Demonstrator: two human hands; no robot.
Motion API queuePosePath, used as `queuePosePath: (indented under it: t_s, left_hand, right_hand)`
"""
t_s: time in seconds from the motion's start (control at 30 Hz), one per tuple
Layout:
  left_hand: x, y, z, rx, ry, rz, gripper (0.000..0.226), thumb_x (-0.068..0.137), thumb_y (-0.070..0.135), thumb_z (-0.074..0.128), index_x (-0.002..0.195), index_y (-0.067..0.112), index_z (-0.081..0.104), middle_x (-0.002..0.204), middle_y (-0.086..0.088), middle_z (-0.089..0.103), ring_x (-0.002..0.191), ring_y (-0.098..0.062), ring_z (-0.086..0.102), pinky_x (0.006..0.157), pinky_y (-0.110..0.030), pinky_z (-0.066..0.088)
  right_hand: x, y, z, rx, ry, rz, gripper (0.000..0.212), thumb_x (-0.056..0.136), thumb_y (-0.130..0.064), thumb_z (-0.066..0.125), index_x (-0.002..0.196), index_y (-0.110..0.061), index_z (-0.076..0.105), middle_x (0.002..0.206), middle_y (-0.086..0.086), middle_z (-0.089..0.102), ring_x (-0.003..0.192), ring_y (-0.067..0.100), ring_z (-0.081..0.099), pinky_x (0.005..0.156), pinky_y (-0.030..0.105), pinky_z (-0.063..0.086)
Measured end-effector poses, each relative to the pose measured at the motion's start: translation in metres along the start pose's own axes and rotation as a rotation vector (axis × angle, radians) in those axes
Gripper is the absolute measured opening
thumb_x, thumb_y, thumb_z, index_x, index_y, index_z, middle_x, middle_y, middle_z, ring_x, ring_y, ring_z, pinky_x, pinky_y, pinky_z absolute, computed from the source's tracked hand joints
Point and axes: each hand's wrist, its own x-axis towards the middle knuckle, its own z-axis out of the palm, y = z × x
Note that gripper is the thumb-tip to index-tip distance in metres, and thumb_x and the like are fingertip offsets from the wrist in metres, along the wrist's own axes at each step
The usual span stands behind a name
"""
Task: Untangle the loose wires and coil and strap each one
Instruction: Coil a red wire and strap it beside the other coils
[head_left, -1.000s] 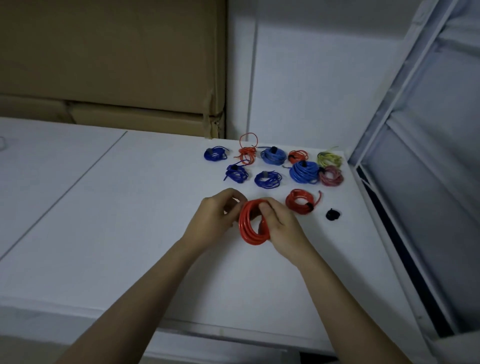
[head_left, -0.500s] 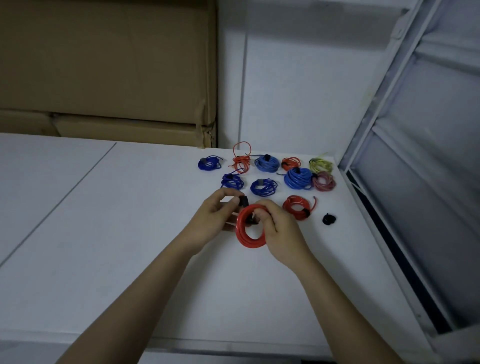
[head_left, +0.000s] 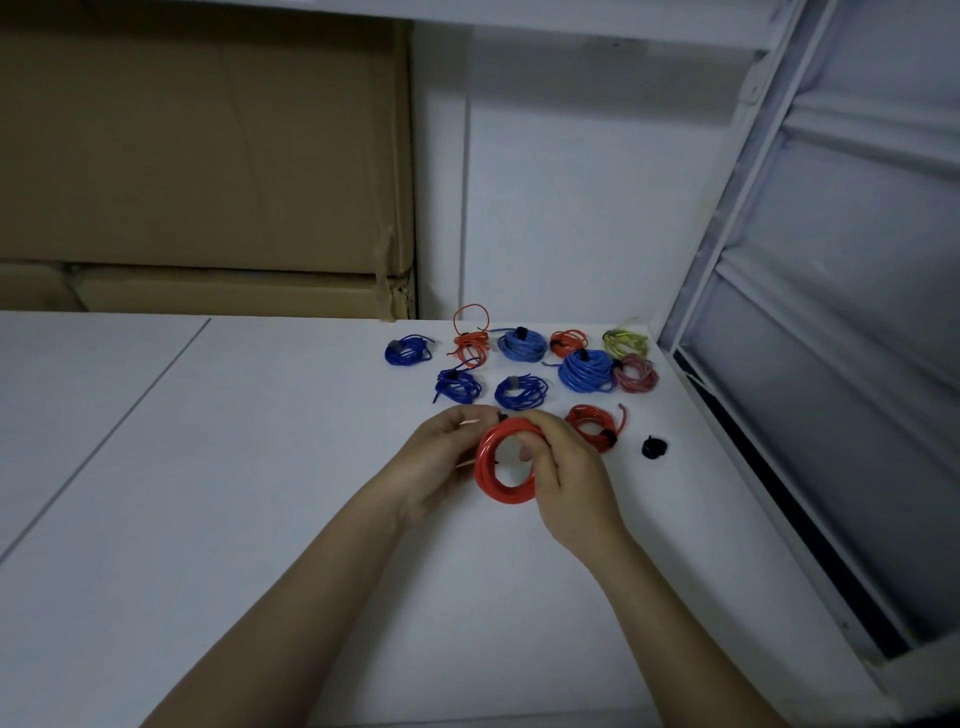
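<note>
A white tabletop (head_left: 218, 519) runs out ahead, cardboard boxes (head_left: 202, 156) stacked against the wall at the back and a window frame (head_left: 727, 322) slanting down the right side. Nearest, both forearms reach in together over the table. The right hand (head_left: 566, 483) grips the red wire coil (head_left: 501, 460) by its right rim, thumb hooked through the opening, holding the ring upright and facing the person. The left hand (head_left: 441, 462) is curled against the coil's left rim, fingertips pinching at its top where a small dark piece shows, probably the strap; the view is too small to be sure. To strap it well, I'd keep the right-hand grip firm so the loops stay stacked, pull the strap snug around all turns, and tuck any loose end inside before letting go. Just beyond the right hand lies a finished red coil (head_left: 595, 426) with a dark strap, and right of that a small black strap (head_left: 654, 448) lying loose. Farther past the hands sit blue coils (head_left: 584, 370), orange ones, a pink coil (head_left: 636, 373) and a yellow-green coil (head_left: 626, 340), all bundled.
</note>
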Motion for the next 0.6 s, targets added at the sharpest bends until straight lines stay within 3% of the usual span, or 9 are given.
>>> queuePosePath:
  t_s: [0.23,0.33,0.6]
  left_hand:
    - [-0.0029,-0.0026,-0.0059,0.055,-0.043,0.064,0.018,0.092,0.007,0.056,0.104,0.014,0.068,0.095,-0.003,0.075,0.086,-0.012,0.07,0.073,-0.02,0.054]
    - [-0.0046,-0.0016,-0.0051,0.035,-0.064,0.06,0.018,0.094,0.009,0.054,0.104,0.014,0.068,0.094,-0.003,0.075,0.083,-0.011,0.071,0.069,-0.02,0.054]
    - [-0.0094,0.0041,0.0015,-0.023,-0.112,0.067,0.018,0.091,0.019,0.056,0.106,0.013,0.066,0.086,0.001,0.073,0.073,-0.007,0.067,0.065,-0.02,0.054]
  right_hand:
    - [-0.0047,0.0013,0.0002,0.068,0.014,0.002,0.027,0.099,-0.016,0.045,0.121,-0.016,0.06,0.098,-0.016,0.06,0.086,0.001,0.058,0.077,0.012,0.045]
    - [-0.0062,-0.0007,-0.0012,0.128,0.009,-0.002,0.025,0.095,-0.026,0.042,0.112,-0.027,0.059,0.092,-0.022,0.061,0.083,-0.003,0.059,0.074,0.007,0.043]
    - [-0.0085,-0.0055,-0.0046,0.178,-0.026,-0.001,0.023,0.098,-0.02,0.043,0.105,-0.035,0.058,0.086,-0.022,0.063,0.084,-0.004,0.059,0.075,0.006,0.042]
